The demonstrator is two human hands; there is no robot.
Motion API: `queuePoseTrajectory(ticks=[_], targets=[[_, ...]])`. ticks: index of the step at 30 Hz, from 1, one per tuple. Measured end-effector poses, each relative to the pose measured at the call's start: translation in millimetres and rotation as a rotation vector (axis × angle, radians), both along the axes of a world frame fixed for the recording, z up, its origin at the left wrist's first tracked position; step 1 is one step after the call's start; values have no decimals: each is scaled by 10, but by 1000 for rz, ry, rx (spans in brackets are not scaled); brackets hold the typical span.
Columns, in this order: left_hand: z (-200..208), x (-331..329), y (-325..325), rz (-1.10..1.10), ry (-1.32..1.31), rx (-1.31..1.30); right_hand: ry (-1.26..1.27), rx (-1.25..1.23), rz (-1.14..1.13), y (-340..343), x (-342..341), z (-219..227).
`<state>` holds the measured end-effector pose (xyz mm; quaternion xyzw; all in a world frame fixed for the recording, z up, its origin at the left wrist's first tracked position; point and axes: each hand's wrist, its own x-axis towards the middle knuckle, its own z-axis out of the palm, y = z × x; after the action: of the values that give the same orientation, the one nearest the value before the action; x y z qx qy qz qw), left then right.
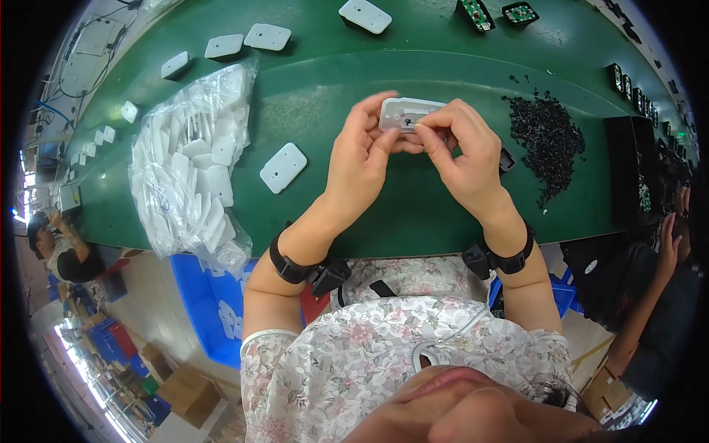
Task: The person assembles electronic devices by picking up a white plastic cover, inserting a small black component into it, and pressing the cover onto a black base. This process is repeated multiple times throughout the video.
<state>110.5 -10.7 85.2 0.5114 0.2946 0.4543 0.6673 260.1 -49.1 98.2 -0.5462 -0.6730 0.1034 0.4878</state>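
Observation:
My left hand (pixel 362 148) grips a white plastic cover (pixel 394 111) by its left end, over the green table; its hollow inner side faces me. My right hand (pixel 464 148) is closed at the cover's right side, thumb and forefinger pinched together. At their tips a small black part (pixel 408 121) shows against the inside of the cover. The part is too small to make out its exact kind. Partly hidden behind my right hand lies a black housing (pixel 507 160). Left of my hands, another white cover (pixel 283 167) lies flat on the table.
A clear bag of white covers (pixel 196 159) lies at left. At right are a heap of small black parts (pixel 545 136) and a black box (pixel 631 173). Along the back stand capped units (pixel 267 37) and housings with green circuit boards (pixel 476 15). People sit at both sides.

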Motion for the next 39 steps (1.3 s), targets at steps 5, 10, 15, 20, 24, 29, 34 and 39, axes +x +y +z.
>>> queuePoseTrajectory(ticks=[5,10,15,20,24,29,34,39], targets=[[-35,-27,-17,-56,-3,-43,21,-60,-87,4,-51,-24],[-68,-10,-15,-22,-13,33,119,-115,-77,-13,-98,-92],[-153,-20,28,109,178,395,286,-179,14,-20,-125,-166],[-172,-14,88,92,168,348,232,-231,-4,-2,-99,-161],[-71,-18,94,-1,-8,127,194,-65,-62,28,34,-141],[-65,-9,100,-46,1,130,175,-63,-20,46,116,-88],[-116,-12,83,-68,84,181,481,-479,187,47,200,-85],[-88,-71,114,-133,83,27,433,-413,160,37,101,-89]])
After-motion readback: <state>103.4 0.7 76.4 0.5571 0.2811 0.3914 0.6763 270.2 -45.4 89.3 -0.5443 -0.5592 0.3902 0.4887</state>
